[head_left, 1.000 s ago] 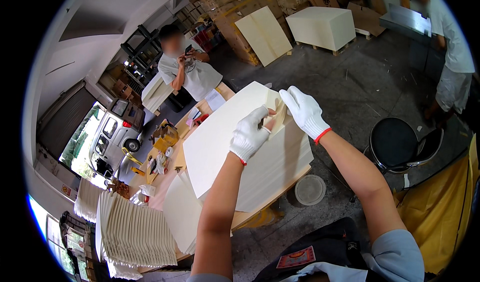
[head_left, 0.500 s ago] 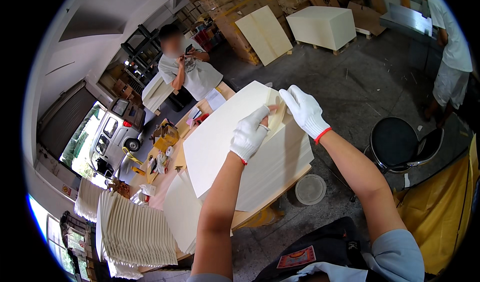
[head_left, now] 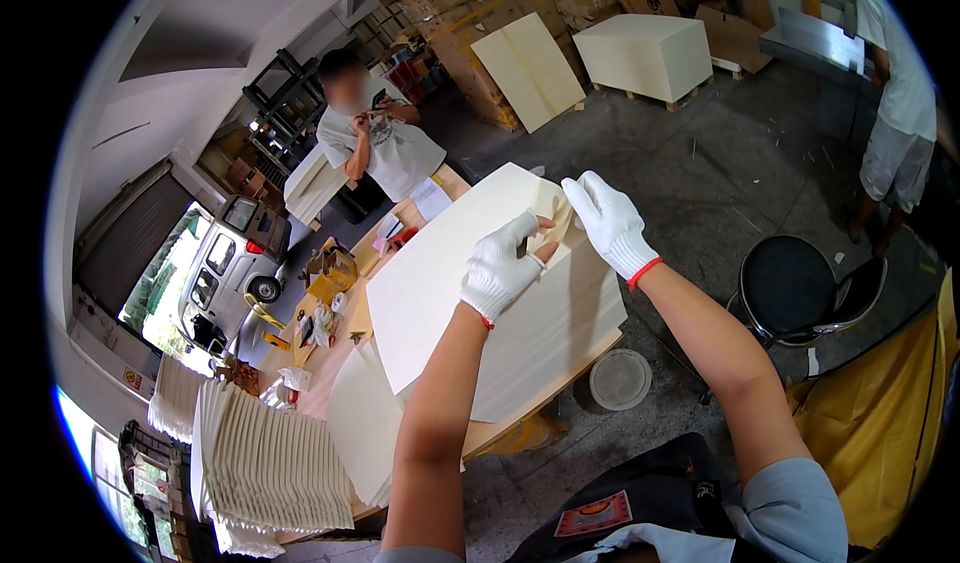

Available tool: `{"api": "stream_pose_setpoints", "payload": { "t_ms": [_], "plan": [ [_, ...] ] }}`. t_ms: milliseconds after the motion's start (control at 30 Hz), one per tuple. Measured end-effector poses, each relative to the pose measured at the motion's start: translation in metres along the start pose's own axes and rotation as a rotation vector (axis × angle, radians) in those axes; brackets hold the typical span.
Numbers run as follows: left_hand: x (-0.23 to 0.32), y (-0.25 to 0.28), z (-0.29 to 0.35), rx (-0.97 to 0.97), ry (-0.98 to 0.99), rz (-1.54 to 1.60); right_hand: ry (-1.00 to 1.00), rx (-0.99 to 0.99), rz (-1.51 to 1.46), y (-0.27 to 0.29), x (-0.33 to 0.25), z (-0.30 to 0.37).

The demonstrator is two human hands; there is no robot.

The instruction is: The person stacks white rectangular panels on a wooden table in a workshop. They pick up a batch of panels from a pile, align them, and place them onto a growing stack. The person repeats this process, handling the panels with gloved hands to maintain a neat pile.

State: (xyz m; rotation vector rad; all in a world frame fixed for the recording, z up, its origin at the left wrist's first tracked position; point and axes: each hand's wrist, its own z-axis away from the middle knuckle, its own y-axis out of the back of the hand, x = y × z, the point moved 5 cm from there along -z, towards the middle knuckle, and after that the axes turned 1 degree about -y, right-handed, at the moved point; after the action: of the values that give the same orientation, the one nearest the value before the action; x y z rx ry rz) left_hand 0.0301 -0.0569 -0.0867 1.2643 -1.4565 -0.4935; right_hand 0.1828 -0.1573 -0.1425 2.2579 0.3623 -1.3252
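A thick stack of large cream-white paper sheets (head_left: 440, 263) stands on the wooden table in front of me. At its far right corner, several sheet corners (head_left: 550, 201) curl up. My right hand (head_left: 606, 225), in a white knit glove with a red cuff, pinches these corners from the outer side; its fingertips are partly hidden. My left hand (head_left: 500, 271) wears a similar glove with bare thumb and fingertip. It hovers over or rests on the stack beside the curled corners, with thumb and forefinger apart and nothing visible between them.
Fanned sheet piles (head_left: 275, 458) lie at the table's left end. Small boxes (head_left: 330, 271) and tools stand along the far side. A person (head_left: 385, 148) with a phone stands beyond the table; another (head_left: 900, 113) is at far right. A black stool (head_left: 788, 285) and round lid (head_left: 620, 378) are nearby.
My left thumb and forefinger have spread apart beside the curled corners. My right hand has barely moved. The person at far right has shifted slightly.
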Motion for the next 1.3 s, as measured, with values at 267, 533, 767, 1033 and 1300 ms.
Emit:
{"api": "stream_pose_setpoints", "payload": {
  "t_ms": [267, 533, 767, 1033, 1300],
  "plan": [
    [0.012, 0.000, 0.010, 0.111, -0.159, -0.257, 0.051, -0.079, 0.463, 0.034, -0.002, 0.005],
    [-0.001, -0.007, -0.012, 0.029, -0.074, -0.314, 0.452, -0.126, 0.699, 0.025, -0.008, 0.005],
    [-0.010, -0.011, -0.024, 0.020, -0.011, -0.180, 0.240, -0.145, 0.223, 0.018, -0.019, -0.004],
    [-0.014, -0.007, -0.009, -0.093, 0.026, 0.115, -0.073, -0.106, -0.043, 0.005, 0.005, 0.006],
    [-0.017, -0.006, -0.010, -0.061, -0.019, 0.113, -0.075, -0.084, -0.052, 0.003, 0.008, 0.008]
  ]
}}
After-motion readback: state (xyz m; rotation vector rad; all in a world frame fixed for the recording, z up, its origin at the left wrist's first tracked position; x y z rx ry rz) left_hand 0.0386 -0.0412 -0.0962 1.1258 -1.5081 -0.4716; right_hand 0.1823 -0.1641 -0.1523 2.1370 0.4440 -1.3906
